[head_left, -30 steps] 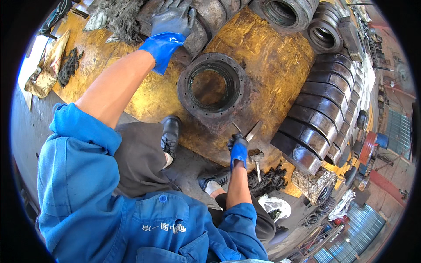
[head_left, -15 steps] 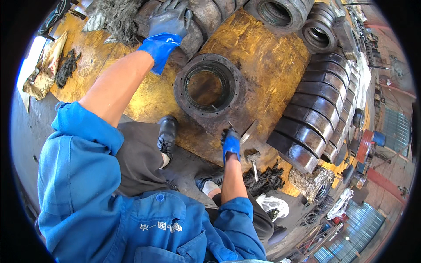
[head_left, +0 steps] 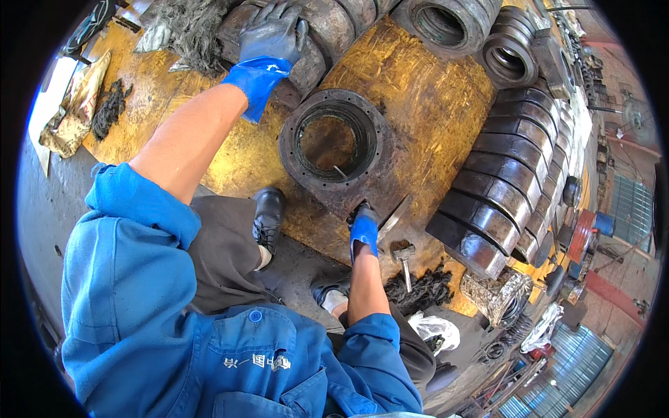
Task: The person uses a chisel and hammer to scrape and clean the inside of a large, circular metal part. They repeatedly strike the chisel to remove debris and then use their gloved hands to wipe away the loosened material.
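My left hand [head_left: 272, 35], in a grey and blue glove, lies with fingers stretched out on a rounded dark metal block [head_left: 306, 70]. Before me on the worktable stands a heavy metal housing [head_left: 296, 161] with a round bore and a ring of bolt holes. My right hand [head_left: 364, 221], gloved the same way, is closed at the near edge of the housing around a thin metal rod, mostly hidden by the fingers. A slim light rod end [head_left: 340, 171] pokes into the bore; whether it is the same rod I cannot tell. Beside that hand lies a flat metal bar [head_left: 395, 217].
A hammer [head_left: 404, 263] lies near the table's front edge by dark fibrous waste [head_left: 425, 287]. Curved steel segments [head_left: 495, 174] line the right side. Thick metal rings [head_left: 446, 28] stand at the back. Grey fibre [head_left: 191, 35] and a stained sack [head_left: 77, 111] are at the left.
My right hand has moved slightly up against the housing, and the rod above its fingers no longer shows. More of the rod end shows inside the bore. My left hand keeps its place.
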{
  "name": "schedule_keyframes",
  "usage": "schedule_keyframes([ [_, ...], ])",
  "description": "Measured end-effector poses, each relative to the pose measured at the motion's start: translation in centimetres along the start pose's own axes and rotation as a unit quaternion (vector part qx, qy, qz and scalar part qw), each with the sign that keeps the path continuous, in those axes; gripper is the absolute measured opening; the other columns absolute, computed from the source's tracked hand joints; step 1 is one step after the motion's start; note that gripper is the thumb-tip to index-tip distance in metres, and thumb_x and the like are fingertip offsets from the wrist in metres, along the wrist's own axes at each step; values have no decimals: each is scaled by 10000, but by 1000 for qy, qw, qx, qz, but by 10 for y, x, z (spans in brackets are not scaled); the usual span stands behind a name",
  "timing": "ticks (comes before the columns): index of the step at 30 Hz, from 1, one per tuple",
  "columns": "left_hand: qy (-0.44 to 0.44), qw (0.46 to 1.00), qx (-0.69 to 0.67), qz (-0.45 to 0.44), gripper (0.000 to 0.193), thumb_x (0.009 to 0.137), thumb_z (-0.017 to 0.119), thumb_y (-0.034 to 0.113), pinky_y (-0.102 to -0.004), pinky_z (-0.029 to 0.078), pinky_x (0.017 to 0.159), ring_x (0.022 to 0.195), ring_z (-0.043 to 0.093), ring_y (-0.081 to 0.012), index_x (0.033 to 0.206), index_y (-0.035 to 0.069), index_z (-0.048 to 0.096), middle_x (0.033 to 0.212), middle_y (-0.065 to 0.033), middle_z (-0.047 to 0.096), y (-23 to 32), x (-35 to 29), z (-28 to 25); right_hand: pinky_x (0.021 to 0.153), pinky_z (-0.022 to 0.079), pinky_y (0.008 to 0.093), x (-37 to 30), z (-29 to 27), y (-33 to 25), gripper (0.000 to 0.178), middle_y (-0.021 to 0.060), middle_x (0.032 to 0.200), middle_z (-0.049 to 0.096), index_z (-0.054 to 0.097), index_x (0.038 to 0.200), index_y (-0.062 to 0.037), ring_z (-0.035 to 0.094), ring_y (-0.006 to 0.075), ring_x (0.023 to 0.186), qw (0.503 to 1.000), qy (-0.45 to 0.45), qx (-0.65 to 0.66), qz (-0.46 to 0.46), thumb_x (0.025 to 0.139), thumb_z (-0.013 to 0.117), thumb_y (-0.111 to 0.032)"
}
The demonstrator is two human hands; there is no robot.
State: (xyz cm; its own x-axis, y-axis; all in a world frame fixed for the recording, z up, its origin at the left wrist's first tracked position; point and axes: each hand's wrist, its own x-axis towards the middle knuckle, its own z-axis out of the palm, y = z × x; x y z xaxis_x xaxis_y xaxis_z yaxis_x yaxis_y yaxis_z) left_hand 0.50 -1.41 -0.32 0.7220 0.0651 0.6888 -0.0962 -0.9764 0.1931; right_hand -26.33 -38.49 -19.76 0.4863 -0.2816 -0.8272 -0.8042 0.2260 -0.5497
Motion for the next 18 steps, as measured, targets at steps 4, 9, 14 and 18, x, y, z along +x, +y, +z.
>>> schedule_keyframes([
  [4, 16, 1000, 6, 7, 313, 929, 581, 260, -470, 462, 1010, 1142, 614, -360, 1122, 39, 688, 1181, -193, 677, 0, -3, -4, 437, 416, 320, -5, -9, 4, 320, 35, 635, 612, 686, 935, -91, 531, 164, 473, 996, 82, -46, -9, 1023, 509, -343],
  [9, 6, 1000, 1, 18, 291, 917, 597, 243, -474, 473, 993, 1092, 637, -362, 1097, 35, 690, 1138, -197, 685, -8, -4, 5, 407, 377, 327, 1, -26, 2, 351, 34, 625, 599, 687, 928, -68, 511, 167, 445, 991, 116, -62, 37, 1017, 512, -358],
  [14, 3, 1000, -9, 2, 304, 922, 589, 243, -473, 467, 995, 1153, 609, -352, 1125, 34, 679, 1172, -185, 674, -4, -3, -6, 411, 370, 325, -6, 14, 4, 343, 26, 646, 611, 683, 920, -90, 517, 158, 468, 997, 50, -50, -17, 1014, 503, -367],
  [18, 12, 1000, 0, -3, 296, 928, 581, 240, -472, 463, 998, 1161, 597, -350, 1133, 50, 677, 1176, -176, 669, 6, -1, -3, 404, 365, 309, 7, -31, 6, 350, 32, 648, 602, 670, 907, -76, 509, 163, 451, 997, 66, -9, 27, 1017, 511, -368],
])
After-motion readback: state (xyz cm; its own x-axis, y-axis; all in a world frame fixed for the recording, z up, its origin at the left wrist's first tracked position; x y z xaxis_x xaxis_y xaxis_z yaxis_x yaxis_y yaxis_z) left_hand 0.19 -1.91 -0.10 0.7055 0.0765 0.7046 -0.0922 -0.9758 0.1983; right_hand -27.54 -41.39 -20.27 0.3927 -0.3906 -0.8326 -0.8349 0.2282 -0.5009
